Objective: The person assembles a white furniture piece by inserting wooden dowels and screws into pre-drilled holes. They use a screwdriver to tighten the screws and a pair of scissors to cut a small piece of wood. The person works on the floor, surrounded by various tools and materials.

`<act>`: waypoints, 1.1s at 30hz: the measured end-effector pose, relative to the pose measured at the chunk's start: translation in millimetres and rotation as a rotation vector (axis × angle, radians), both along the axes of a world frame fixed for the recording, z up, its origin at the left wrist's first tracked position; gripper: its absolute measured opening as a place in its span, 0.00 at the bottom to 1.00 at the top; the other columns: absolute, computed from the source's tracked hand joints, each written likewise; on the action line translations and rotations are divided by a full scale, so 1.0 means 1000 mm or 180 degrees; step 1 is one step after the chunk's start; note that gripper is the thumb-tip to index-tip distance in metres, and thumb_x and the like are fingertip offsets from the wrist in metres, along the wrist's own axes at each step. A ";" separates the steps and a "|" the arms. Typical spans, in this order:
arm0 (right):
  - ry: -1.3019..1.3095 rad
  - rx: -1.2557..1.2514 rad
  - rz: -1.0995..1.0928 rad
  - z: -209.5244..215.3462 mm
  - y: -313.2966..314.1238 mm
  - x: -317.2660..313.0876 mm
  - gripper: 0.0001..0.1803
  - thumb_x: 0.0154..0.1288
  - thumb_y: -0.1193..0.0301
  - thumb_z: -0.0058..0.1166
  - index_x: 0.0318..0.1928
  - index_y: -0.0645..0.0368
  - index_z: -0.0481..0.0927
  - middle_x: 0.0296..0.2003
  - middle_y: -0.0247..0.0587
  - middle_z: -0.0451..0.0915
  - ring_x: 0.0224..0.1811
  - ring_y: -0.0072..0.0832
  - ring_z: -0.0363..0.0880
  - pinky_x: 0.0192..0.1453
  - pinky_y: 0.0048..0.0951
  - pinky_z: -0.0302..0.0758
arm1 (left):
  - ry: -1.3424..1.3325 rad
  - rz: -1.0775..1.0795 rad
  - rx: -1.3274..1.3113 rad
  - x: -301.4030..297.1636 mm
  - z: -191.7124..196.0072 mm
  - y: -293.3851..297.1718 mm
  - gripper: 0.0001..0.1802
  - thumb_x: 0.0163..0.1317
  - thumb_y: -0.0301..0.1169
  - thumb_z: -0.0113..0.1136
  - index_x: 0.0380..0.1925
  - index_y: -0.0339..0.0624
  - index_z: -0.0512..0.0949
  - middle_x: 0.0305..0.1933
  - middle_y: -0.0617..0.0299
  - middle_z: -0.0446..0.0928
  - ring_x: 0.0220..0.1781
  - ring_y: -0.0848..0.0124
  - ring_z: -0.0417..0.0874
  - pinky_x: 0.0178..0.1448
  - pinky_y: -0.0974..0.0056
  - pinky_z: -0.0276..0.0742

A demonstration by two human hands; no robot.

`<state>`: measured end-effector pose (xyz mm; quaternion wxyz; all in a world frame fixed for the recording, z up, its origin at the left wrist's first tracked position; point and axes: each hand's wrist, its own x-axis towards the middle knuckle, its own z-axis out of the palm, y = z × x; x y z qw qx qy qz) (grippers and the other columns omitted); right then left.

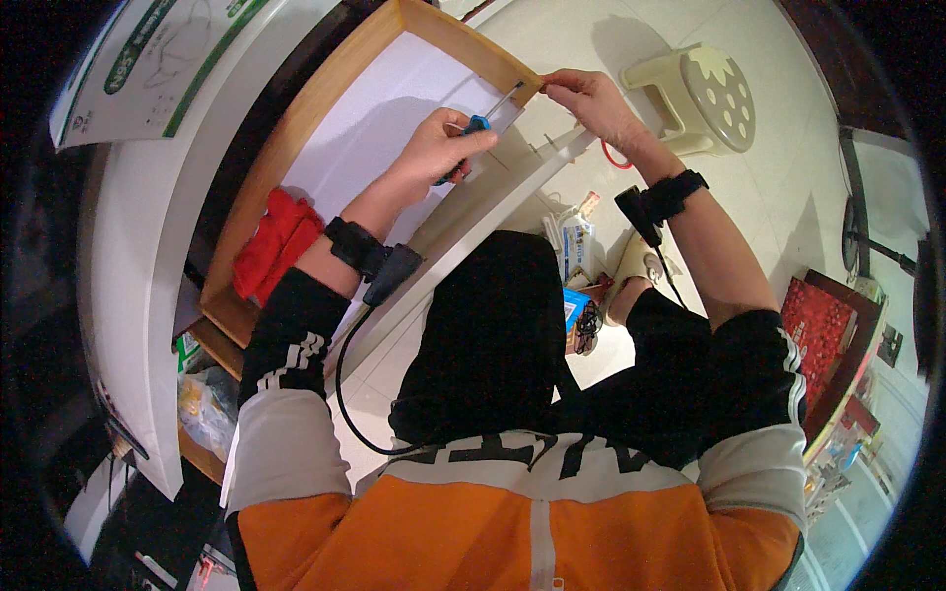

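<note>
My left hand (434, 153) is closed around a screwdriver (477, 124) with a blue and black handle. Its metal shaft points up and right, the tip close to the inside corner of a wooden drawer (471, 47). At the outside of that same corner, my right hand (596, 106) has thumb and fingertips pinched together; what lies between them is too small to make out. A white front panel (463, 258) runs along the drawer's near side, with several thin pegs or screws standing out from it. Red cloth (279, 244) lies in the drawer's lower left end.
A cream stool (714, 98) stands beyond my right hand. On the floor by my foot are a white-and-blue package (575, 241) and a blue box (575, 307). A white cabinet (148, 256) rises at left; a red box (820, 335) sits at right.
</note>
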<state>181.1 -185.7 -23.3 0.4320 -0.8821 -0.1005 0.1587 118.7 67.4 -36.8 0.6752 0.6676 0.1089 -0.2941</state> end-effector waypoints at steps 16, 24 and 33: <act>-0.0039 0.0039 0.0005 -0.002 0.000 0.000 0.17 0.65 0.64 0.51 0.49 0.59 0.82 0.37 0.42 0.85 0.38 0.28 0.80 0.48 0.30 0.75 | 0.0289 -0.0094 -0.0745 0.003 -0.005 0.007 0.13 0.64 0.39 0.59 0.35 0.39 0.76 0.26 0.64 0.77 0.22 0.76 0.76 0.22 0.71 0.69; 0.0141 0.0264 -0.0035 -0.006 -0.002 0.002 0.17 0.63 0.67 0.54 0.49 0.63 0.82 0.36 0.39 0.84 0.36 0.21 0.78 0.41 0.24 0.73 | 0.0123 -0.0142 -0.0272 -0.003 -0.006 0.003 0.21 0.64 0.45 0.57 0.38 0.35 0.75 0.27 0.61 0.75 0.24 0.75 0.76 0.23 0.69 0.71; 0.0364 0.0263 -0.0139 0.003 0.005 -0.002 0.16 0.64 0.72 0.54 0.50 0.63 0.81 0.37 0.37 0.83 0.37 0.19 0.76 0.41 0.23 0.72 | -0.2475 -0.0102 0.1815 -0.008 -0.022 0.002 0.17 0.52 0.38 0.63 0.35 0.34 0.75 0.29 0.45 0.79 0.31 0.51 0.81 0.40 0.54 0.75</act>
